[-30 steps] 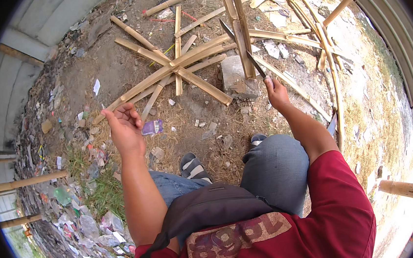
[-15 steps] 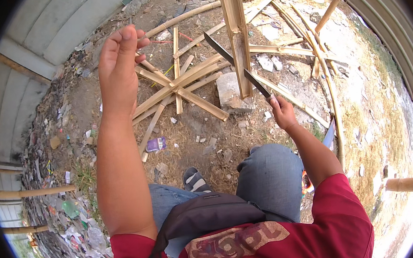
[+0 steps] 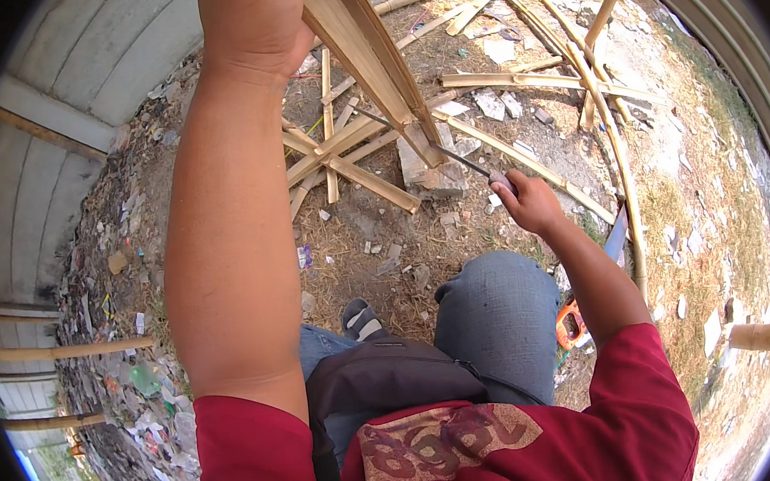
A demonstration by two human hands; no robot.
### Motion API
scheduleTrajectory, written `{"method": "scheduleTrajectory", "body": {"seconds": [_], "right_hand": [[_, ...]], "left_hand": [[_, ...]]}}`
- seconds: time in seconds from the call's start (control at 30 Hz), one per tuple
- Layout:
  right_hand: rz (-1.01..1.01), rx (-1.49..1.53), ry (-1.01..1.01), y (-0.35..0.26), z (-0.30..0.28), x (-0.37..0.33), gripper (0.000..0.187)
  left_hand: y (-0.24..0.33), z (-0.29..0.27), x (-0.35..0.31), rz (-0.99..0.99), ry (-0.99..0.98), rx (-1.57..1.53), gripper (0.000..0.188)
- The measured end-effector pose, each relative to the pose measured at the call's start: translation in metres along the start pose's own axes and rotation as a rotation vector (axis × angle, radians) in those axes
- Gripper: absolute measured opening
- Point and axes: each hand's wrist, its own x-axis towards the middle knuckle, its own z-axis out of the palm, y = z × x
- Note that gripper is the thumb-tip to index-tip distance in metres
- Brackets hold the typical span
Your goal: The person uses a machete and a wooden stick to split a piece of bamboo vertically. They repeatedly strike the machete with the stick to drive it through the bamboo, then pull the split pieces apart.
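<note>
A split bamboo length [image 3: 357,46] leans up and to the left from a pale stone block [image 3: 435,179], its hollow inner face toward me. My left hand [image 3: 261,22] is closed round its upper part at the top edge of the view; the fingers are mostly hidden or cut off. In my right hand [image 3: 531,202] is the handle of a long dark knife [image 3: 464,159]. Its blade crosses the bamboo near the lower end, with the tip part showing on the far left side. Whether the edge sits in the bamboo I cannot tell.
Several split bamboo strips [image 3: 371,185] lie crossed on the littered ground beyond the block. A long bamboo pole [image 3: 631,210] curves along the right. Beside my right knee rests a saw with an orange handle [image 3: 573,324]. Grey wall panels [image 3: 112,54] stand at left.
My left hand, open and apart before, has moved up and right and taken hold of the bamboo. The bamboo has tilted leftward at its top. The knife and right hand are slightly lower on it.
</note>
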Motion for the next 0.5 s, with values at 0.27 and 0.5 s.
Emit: {"method": "scheduleTrajectory", "body": {"seconds": [0.27,0.5], "right_hand": [[0.091,0.065,0.074,-0.017,-0.023,0.015,0.055],[0.102,0.146,0.162,-0.005,-0.012,0.057,0.054]], "left_hand": [[0.006,0.04,-0.019,0.108,-0.044,0.385,0.113],[-0.032,-0.111,-0.044,-0.12,-0.023,0.035,0.098]]}}
